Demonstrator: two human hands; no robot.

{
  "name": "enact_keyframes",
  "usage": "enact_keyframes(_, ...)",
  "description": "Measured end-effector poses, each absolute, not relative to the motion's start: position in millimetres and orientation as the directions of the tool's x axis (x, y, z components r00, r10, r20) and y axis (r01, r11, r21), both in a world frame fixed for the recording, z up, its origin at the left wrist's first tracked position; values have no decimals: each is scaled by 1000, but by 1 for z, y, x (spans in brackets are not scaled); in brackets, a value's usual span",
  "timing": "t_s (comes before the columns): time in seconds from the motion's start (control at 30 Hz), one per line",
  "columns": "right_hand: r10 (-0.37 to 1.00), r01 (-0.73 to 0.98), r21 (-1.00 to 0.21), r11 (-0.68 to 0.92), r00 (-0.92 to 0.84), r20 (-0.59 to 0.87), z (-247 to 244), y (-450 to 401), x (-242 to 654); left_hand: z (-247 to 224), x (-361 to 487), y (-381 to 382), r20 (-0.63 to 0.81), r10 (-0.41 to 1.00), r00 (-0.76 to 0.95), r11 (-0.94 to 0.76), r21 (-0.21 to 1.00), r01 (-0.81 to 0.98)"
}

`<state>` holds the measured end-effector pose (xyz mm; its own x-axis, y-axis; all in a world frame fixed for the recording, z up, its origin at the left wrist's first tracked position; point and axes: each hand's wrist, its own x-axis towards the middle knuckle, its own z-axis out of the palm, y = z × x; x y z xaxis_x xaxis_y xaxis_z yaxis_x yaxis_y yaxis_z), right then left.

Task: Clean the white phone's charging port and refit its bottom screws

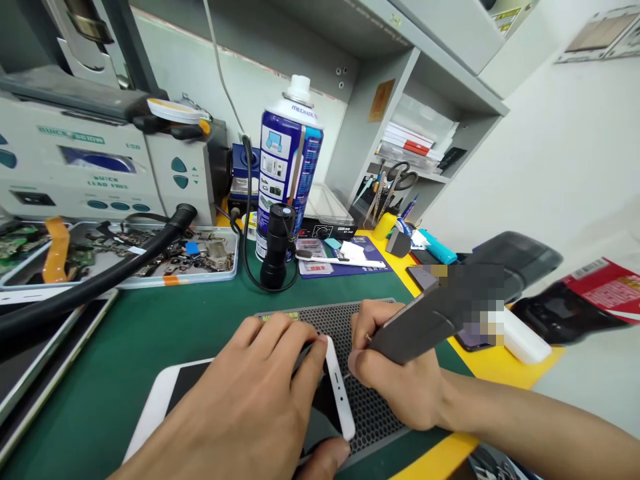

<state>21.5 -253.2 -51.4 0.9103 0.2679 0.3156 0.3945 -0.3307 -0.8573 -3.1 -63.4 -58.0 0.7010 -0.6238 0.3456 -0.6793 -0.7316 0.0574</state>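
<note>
A white-framed phone or tablet with a dark screen (pixel 341 393) lies on the green mat, its near end on a dark honeycomb pad (pixel 373 400). My left hand (pixel 260 393) lies over it, fingers bent at its top and thumb at its right edge, gripping it. In my right hand (pixel 400 387), closed just right of the device, is a thin tool whose metal part shows between the fingers; its tip is hidden. A dark grey flat object (pixel 425 320), partly blurred, stands tilted in front of the right hand and covers part of it.
A blue spray can (pixel 287 160) and a black flashlight (pixel 277 247) stand behind the pad. At the left are a grey soldering station (pixel 100 160), a tray of parts (pixel 233 263) and a black hose (pixel 100 283). Scissors (pixel 400 177) and pens stand back right.
</note>
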Motion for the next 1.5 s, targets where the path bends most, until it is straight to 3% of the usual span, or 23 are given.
enact_keyframes(0.27,272,415,-842,-345,903,334,-52,-255,22,-70,8,-55,425,-633,647,-616,231,-754)
enact_keyframes(0.63,317,479,-796,-369,870,376,-51,-255,18,-71,7,-56,443,-652,616,-614,169,-771)
enact_keyframes(0.87,412,570,-683,-457,816,406,-46,-259,19,-70,7,-57,418,-641,644,-654,143,-743)
enact_keyframes(1.07,400,575,-693,-436,813,423,-47,-259,19,-76,8,-55,446,-628,638,-618,214,-757)
enact_keyframes(1.27,398,570,-692,-443,816,419,-47,-259,20,-74,9,-56,440,-645,626,-623,172,-763)
enact_keyframes(1.5,415,574,-684,-450,813,409,-47,-261,21,-69,5,-58,413,-607,679,-657,219,-721)
